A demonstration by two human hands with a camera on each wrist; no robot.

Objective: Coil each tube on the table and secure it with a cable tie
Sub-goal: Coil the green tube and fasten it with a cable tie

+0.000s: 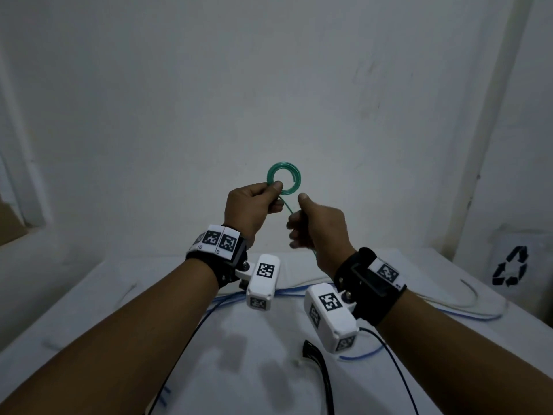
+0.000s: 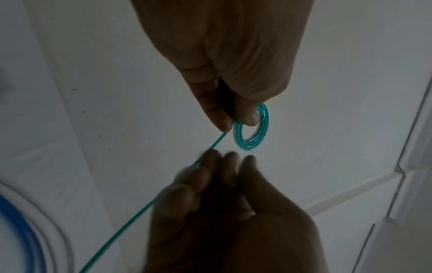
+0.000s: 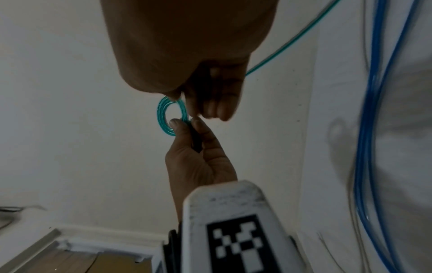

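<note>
White wall fills the background, and below it a white table [image 1: 419,265] carries loose blue tubes [image 1: 466,315] along its far edge and toward its right side, with a black cable tie [image 1: 321,366] lying near the front edge. Both hands are raised above the table. Left hand [image 1: 254,209] pinches the small coil of green tube [image 1: 284,178] between thumb and forefinger, holding the ring upright. Right hand [image 1: 318,229] sits just beside it, fingers curled round the free green strand, which trails down toward the table.
</note>
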